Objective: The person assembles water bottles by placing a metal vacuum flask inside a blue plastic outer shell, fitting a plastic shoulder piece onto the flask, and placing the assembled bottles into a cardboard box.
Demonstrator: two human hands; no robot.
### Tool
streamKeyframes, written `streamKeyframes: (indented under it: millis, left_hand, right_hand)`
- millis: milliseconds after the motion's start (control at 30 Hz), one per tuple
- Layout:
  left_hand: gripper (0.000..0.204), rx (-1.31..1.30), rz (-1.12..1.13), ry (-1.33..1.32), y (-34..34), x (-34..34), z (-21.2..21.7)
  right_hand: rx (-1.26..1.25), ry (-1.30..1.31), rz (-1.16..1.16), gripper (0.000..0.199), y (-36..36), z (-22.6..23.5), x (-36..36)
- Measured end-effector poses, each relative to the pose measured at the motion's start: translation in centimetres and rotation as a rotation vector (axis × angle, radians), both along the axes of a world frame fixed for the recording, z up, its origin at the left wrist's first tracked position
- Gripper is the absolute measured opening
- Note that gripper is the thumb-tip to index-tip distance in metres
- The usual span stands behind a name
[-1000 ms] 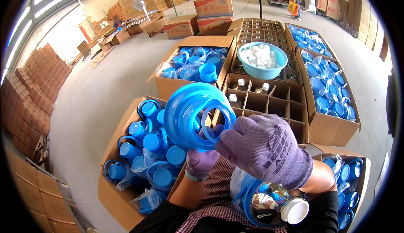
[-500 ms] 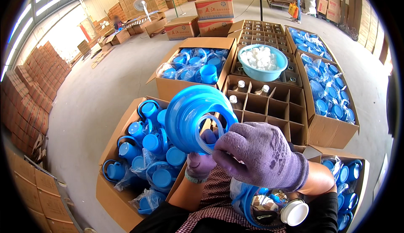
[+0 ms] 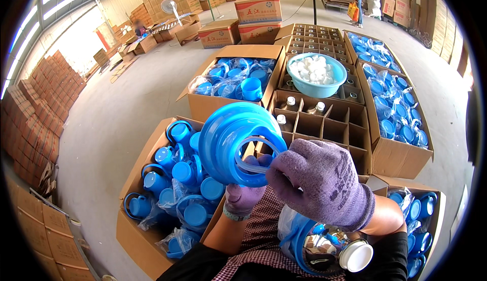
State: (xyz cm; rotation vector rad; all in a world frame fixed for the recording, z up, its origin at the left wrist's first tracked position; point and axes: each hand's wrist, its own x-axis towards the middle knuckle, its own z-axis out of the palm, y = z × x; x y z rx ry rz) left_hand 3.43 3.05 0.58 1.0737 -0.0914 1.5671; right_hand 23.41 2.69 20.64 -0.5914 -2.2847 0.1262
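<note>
Open cardboard boxes (image 3: 390, 154) on concrete floor (image 3: 127, 103)

I wear 2 knitted work gloves, both a mottled purple-grey. The one on my right hand (image 3: 322, 179) is ribbed and speckled, its weave coarse across the knuckles, and its cuff ends at the wrist, leaving the forearm bare. The glove on my left hand (image 3: 242, 198) is the same purple knit, finished at the wrist with a thin greenish-grey band. Over my lap lies checked cloth in dark red and white, and below it a plain black garment.
</note>
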Motion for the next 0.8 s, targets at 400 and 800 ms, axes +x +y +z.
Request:
streamKeyframes:
  millis: [400, 800]
  left_hand:
    - [0.116, -0.021, -0.013, -0.014, 0.8, -0.4, -2.0]
    - [0.117, 0.107, -0.249, -0.017, 0.9, 0.1, -0.5]
  right_hand:
    - [-0.004, -0.042, -0.047, 0.02, -0.1, 0.5, 0.1]
    - [0.038, -0.155, -0.07, 0.018, -0.2, 0.2, 0.3]
